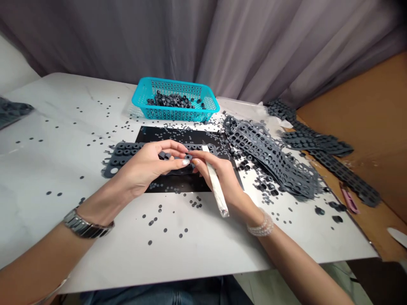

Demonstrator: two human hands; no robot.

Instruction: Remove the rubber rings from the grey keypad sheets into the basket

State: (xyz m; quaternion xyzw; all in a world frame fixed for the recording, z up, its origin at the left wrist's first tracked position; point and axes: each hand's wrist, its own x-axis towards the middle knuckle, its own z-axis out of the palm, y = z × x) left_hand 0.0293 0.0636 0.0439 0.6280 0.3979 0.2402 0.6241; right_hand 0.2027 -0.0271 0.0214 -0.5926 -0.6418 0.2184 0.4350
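The left hand (144,165) is curled and closed, its fingertips pinching dark grey rubber rings (163,155) just above a perforated rubber sheet (122,154), though the fingers partly hide how many it holds. The right hand (219,169) is also closed, gripping a paper-wrapped stick (215,184) against the palm, with its fingertips close to another ring (188,157) at the left fingertips. Both hands work over a black mat (178,184) at the centre of the frame. With pieces this small, a light fingertip pinch seems the best choice, with both wrists low and the hands close together so that nothing springs away. The table (47,212) has a white, marble-like top strewn with small dark discs (152,220). A turquoise plastic basket (175,99) at upper centre holds more rings, while a heap of punched sheets (270,154) lies to the right of the mat. Further strips (318,142) and a pink utility knife (349,198) rest on brown cardboard (375,106) at the right edge, and 1 more sheet (12,111) sits at the upper left edge. A metal wristwatch (88,224) circles the left wrist, a beaded bracelet (260,226) circles the right, and a grey curtain (127,38) hangs behind the table.
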